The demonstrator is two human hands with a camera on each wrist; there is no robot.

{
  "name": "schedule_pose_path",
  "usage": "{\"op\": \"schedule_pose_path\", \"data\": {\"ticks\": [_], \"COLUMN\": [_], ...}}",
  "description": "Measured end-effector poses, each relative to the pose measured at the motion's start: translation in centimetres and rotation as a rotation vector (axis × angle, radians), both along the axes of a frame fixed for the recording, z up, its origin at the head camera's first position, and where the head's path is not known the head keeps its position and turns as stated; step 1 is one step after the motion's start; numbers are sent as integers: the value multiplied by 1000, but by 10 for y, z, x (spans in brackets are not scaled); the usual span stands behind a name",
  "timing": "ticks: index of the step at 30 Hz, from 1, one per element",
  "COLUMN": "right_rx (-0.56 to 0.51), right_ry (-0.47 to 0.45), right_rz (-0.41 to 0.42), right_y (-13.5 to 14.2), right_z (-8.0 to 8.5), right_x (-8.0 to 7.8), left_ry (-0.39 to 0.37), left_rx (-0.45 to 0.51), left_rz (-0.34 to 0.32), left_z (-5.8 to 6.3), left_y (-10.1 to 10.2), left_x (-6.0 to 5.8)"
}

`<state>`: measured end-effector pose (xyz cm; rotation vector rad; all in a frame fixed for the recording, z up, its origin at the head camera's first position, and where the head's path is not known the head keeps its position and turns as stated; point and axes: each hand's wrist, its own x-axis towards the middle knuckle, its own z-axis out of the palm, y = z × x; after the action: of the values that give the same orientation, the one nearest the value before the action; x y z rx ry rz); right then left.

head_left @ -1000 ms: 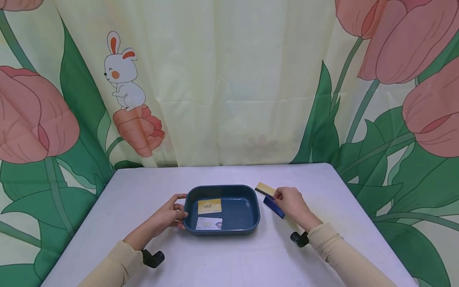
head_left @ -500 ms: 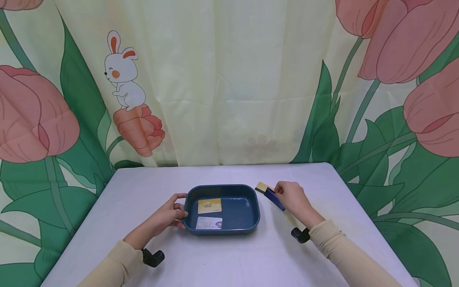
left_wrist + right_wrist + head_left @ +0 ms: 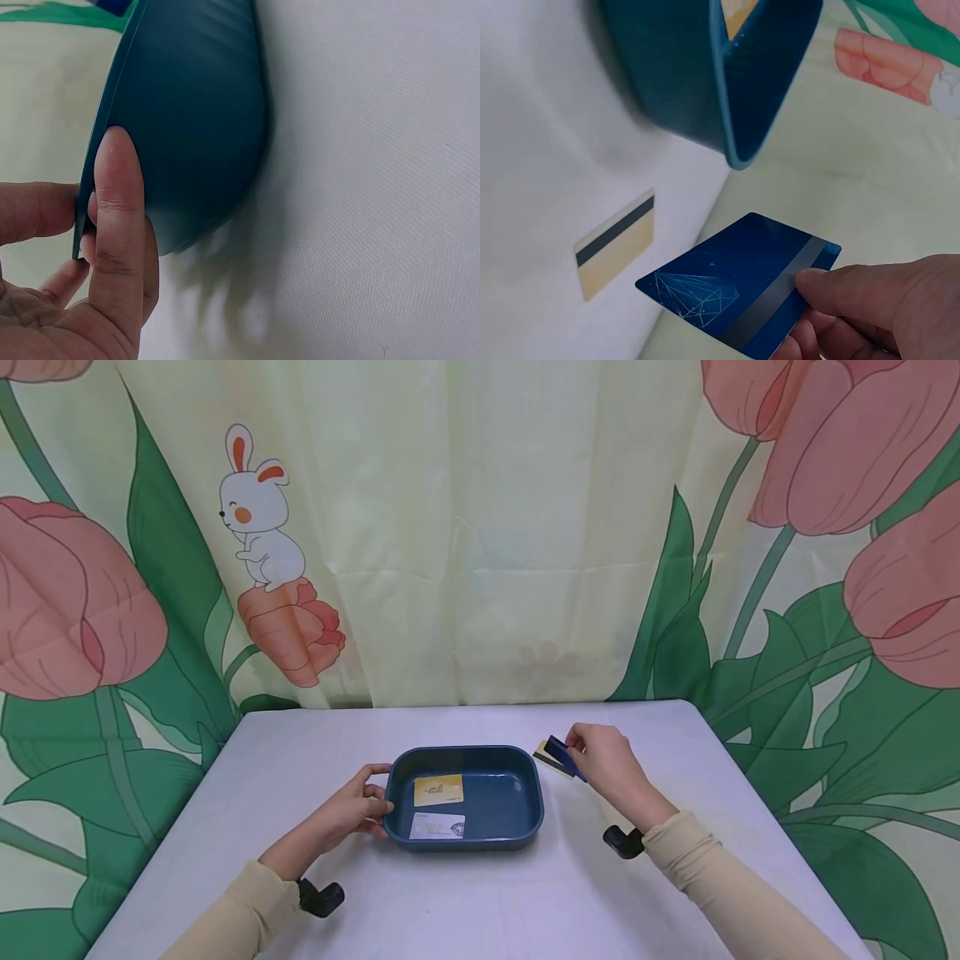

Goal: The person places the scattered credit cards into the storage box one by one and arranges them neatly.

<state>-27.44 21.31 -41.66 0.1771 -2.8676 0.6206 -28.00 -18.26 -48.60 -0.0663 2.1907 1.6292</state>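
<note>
My left hand [image 3: 360, 806] grips the left end of a dark blue tray [image 3: 476, 846], thumb and fingers on either side of its rim [image 3: 112, 82]. Inside the tray lie a yellow card [image 3: 438, 790] and a silvery VIP card [image 3: 437, 827]. Beyond the tray's right end, my right hand [image 3: 609, 762] pinches a blue card [image 3: 742, 289] with a grey stripe by one edge, holding it tilted above the table. On the cloth beside it lies a gold card [image 3: 619, 240] with a black stripe, partly covered by the blue one in the head view.
A white cloth covers the table [image 3: 465, 910]. Behind its far edge hangs a curtain [image 3: 487, 568] printed with tulips and a rabbit. Black wrist mounts [image 3: 321, 900] sit below both hands.
My right hand has lifted the blue card and moved it away from me and slightly left, over the gold card. The left hand and tray stay put.
</note>
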Motion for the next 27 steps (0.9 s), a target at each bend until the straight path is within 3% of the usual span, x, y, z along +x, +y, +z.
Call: {"op": "schedule_pose_path", "data": {"ticks": [12, 27], "right_rx": [-24, 18], "right_ry": [49, 85], "right_rz": [69, 171], "right_y": [-27, -71], "right_z": [20, 23], "right_x": [7, 14], "left_ry": [-1, -2], "left_rx": [4, 22], "left_rz": [-4, -3], "left_z": [0, -1], "left_y": [-1, -1], "left_x": [1, 1]}}
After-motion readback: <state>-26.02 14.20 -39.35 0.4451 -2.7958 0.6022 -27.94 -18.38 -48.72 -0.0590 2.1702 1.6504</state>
